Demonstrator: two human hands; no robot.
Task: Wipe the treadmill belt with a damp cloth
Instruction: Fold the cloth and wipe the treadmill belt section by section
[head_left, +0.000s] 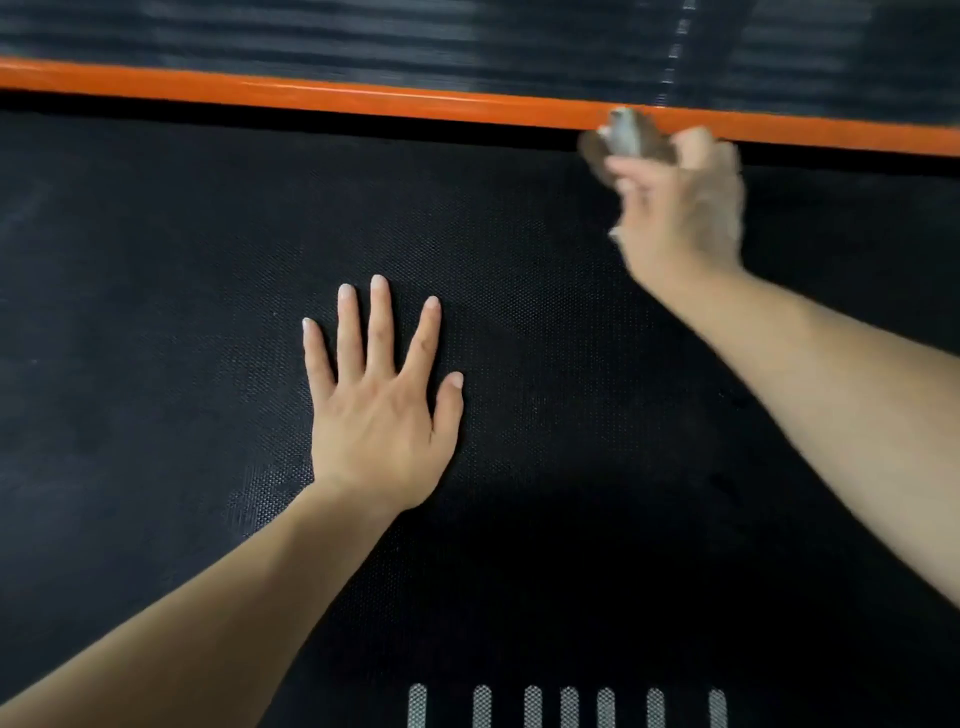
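Here, the left hand (382, 415) lies spread flat on the belt (156, 338) — the blurred right hand (680, 218) seemingly grips a cloth (623, 136) at its far edge.

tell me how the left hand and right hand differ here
The left hand lies flat, fingers spread, on the black textured treadmill belt; the right hand grips a bunched grey cloth. The left hand looks sharp, the right hand blurred. Both are bare.
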